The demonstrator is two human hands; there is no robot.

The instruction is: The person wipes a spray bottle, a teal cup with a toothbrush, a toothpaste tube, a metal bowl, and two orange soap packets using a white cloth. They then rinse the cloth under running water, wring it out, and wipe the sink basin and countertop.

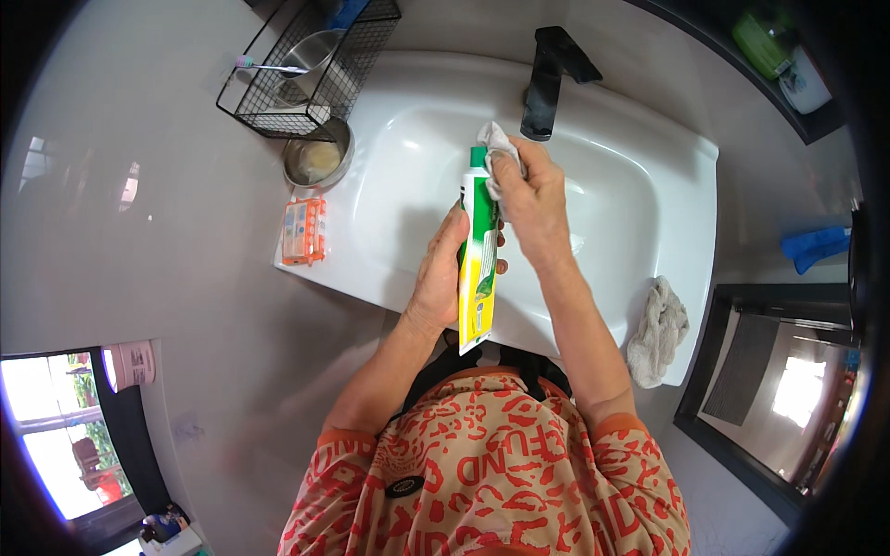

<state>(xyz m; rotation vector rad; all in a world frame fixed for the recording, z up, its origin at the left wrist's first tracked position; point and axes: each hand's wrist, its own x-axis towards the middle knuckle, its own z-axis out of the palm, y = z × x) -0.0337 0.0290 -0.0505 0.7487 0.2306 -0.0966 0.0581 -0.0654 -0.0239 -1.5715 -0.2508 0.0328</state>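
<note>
A green, white and yellow toothpaste tube [478, 257] stands cap up over the front half of the white washbasin [403, 229]. My left hand [443, 267] grips it around the middle, with fingertips showing at its right side. The green cap [478, 157] is on the tube. My right hand [532, 198] pinches a crumpled white cloth [497, 142] against the tube's upper right side, beside the cap. Part of the cloth is hidden under the fingers.
A black faucet [544, 90] rises behind my right hand. To the left are a wire basket [306, 76] with a toothbrush [271, 67], a metal bowl [318, 163] and an orange-and-clear packet [304, 231]. A grey rag [658, 333] lies on the basin's right rim.
</note>
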